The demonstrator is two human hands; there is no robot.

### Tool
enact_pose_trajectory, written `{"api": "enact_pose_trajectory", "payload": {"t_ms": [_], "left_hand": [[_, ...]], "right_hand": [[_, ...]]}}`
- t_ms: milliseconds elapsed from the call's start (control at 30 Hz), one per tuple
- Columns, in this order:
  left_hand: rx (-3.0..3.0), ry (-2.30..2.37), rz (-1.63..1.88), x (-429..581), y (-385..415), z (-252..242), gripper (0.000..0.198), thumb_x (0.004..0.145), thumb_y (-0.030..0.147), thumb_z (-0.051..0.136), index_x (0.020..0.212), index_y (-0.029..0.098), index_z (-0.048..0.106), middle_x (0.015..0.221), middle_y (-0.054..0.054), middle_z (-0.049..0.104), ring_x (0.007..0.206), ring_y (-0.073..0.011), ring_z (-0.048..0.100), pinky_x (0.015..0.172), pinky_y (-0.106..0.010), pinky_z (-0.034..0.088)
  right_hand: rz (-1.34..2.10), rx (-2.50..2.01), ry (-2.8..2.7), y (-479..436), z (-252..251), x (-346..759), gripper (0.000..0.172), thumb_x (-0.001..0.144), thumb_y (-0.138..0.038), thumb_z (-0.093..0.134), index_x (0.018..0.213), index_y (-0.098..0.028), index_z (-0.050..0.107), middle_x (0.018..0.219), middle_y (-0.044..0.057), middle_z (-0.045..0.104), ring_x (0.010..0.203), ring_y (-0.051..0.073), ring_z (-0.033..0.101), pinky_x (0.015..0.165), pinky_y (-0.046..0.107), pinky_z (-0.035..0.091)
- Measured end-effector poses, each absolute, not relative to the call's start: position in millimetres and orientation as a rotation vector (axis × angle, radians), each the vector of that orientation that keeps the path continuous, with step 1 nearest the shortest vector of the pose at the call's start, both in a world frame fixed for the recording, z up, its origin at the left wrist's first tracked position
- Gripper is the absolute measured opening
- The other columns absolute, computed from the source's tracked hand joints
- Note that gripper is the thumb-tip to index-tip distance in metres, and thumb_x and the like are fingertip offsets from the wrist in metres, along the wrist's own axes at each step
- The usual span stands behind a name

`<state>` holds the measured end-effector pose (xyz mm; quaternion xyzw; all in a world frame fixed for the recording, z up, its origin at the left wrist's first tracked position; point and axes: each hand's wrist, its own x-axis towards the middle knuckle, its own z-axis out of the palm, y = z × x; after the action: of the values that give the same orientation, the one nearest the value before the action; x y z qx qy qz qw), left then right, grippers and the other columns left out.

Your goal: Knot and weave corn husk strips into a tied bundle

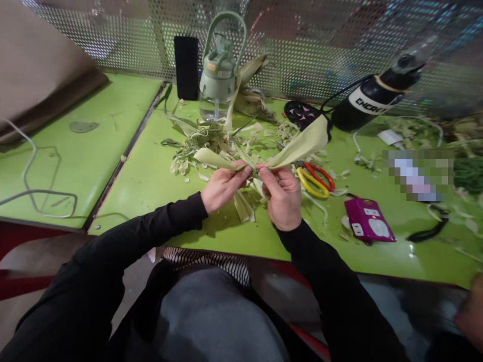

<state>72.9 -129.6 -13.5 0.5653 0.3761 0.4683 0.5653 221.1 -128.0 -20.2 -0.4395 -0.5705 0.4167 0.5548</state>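
Note:
Pale green corn husk strips (305, 146) fan out from between my two hands, in the middle of the view over the table. My left hand (225, 186) pinches the husk strips near their centre, fingertips close to those of the other hand. From the right, my right hand (281, 193) grips the same bunch, its thumb on top. The exact spot between the fingertips is partly hidden. Beneath and behind lies a heap of husk scraps and trimmings (211, 141). Scissors with red and yellow handles (315, 181) lie just right of my right hand.
On the green table (128, 201) stand a water bottle (218, 75), a black phone (186, 68) and a dark bottle (372, 98) along the mesh partition. A purple pouch (370, 221) lies at right. A brown bag (45, 65) and white cable (28, 176) are at left.

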Motion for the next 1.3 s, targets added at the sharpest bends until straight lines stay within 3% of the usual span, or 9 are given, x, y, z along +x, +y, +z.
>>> {"api": "enact_pose_trajectory", "payload": {"t_ms": [167, 333, 400, 533, 800, 1000, 1167, 1233, 1300], "left_hand": [[1.299, 0.843, 1.124, 72, -132, -8, 0.033, 0.096, 0.043, 0.05, 0.075, 0.018, 0.044, 0.072, 0.003, 0.038, 0.062, -0.0059, 0.04, 0.059, -0.018, 0.042], [1.308, 0.901, 0.972, 66, -128, -3, 0.019, 0.098, 0.029, 0.047, 0.084, 0.016, 0.048, 0.064, 0.005, 0.045, 0.05, -0.0045, 0.036, 0.047, -0.018, 0.033], [1.302, 0.829, 0.967, 65, -127, -2, 0.01, 0.095, 0.024, 0.053, 0.097, 0.015, 0.052, 0.067, 0.004, 0.052, 0.053, -0.0054, 0.043, 0.049, -0.019, 0.037], [1.282, 0.687, 0.937, 64, -126, -7, 0.026, 0.084, 0.019, 0.067, 0.106, 0.014, 0.055, 0.075, 0.001, 0.063, 0.06, -0.0076, 0.055, 0.059, -0.021, 0.047], [1.288, 0.705, 0.864, 59, -131, -8, 0.05, 0.078, 0.045, 0.074, 0.111, 0.012, 0.058, 0.075, -0.002, 0.069, 0.047, -0.0052, 0.054, 0.043, -0.018, 0.043], [1.34, 0.716, 0.89, 58, -132, 0, 0.053, 0.077, 0.062, 0.069, 0.09, 0.011, 0.063, 0.07, -0.004, 0.07, 0.05, -0.0066, 0.058, 0.045, -0.017, 0.048], [1.439, 0.705, 0.871, 57, -133, -2, 0.053, 0.081, 0.064, 0.062, 0.081, 0.012, 0.064, 0.067, -0.005, 0.068, 0.053, -0.0086, 0.061, 0.05, -0.02, 0.053], [1.426, 0.695, 0.894, 57, -133, -3, 0.049, 0.08, 0.062, 0.065, 0.082, 0.012, 0.064, 0.066, -0.004, 0.068, 0.054, -0.0091, 0.062, 0.051, -0.021, 0.054], [1.384, 0.704, 0.924, 57, -134, -4, 0.045, 0.078, 0.058, 0.07, 0.084, 0.014, 0.062, 0.066, -0.002, 0.067, 0.054, -0.0093, 0.062, 0.05, -0.021, 0.053]], "right_hand": [[1.036, -1.044, -1.322, -127, -16, 221, 0.022, 0.084, -0.045, 0.068, 0.087, -0.024, 0.064, 0.058, -0.007, 0.04, 0.046, 0.007, 0.033, 0.043, 0.021, 0.031], [1.123, -1.044, -1.41, -127, -12, 225, 0.026, 0.083, -0.049, 0.069, 0.084, -0.023, 0.064, 0.057, -0.007, 0.042, 0.045, 0.007, 0.029, 0.04, 0.021, 0.027], [1.144, -1.028, -1.423, -129, -11, 226, 0.025, 0.084, -0.048, 0.068, 0.086, -0.023, 0.065, 0.059, -0.006, 0.046, 0.045, 0.006, 0.03, 0.04, 0.021, 0.029], [1.167, -1.025, -1.435, -134, -6, 227, 0.024, 0.089, -0.047, 0.063, 0.095, -0.024, 0.068, 0.061, -0.005, 0.048, 0.046, 0.006, 0.038, 0.04, 0.02, 0.031], [1.062, -1.109, -1.588, -141, 4, 235, 0.027, 0.09, -0.045, 0.062, 0.105, -0.023, 0.067, 0.056, -0.006, 0.047, 0.048, 0.009, 0.043, 0.043, 0.022, 0.035], [1.087, -1.056, -1.783, -145, 12, 249, 0.03, 0.087, -0.035, 0.065, 0.114, -0.022, 0.062, 0.064, -0.005, 0.054, 0.047, 0.007, 0.039, 0.04, 0.021, 0.029], [1.11, -1.046, -1.898, -145, 18, 252, 0.039, 0.084, -0.026, 0.063, 0.123, -0.023, 0.06, 0.085, 0.002, 0.064, 0.059, 0.01, 0.056, 0.048, 0.021, 0.045], [1.05, -1.044, -1.917, -145, 21, 251, 0.037, 0.084, -0.024, 0.063, 0.121, -0.023, 0.062, 0.095, 0.004, 0.067, 0.062, 0.011, 0.059, 0.051, 0.023, 0.048], [0.991, -1.055, -1.934, -146, 23, 249, 0.036, 0.084, -0.022, 0.061, 0.119, -0.023, 0.062, 0.091, 0.003, 0.067, 0.06, 0.011, 0.057, 0.051, 0.023, 0.048]]}}
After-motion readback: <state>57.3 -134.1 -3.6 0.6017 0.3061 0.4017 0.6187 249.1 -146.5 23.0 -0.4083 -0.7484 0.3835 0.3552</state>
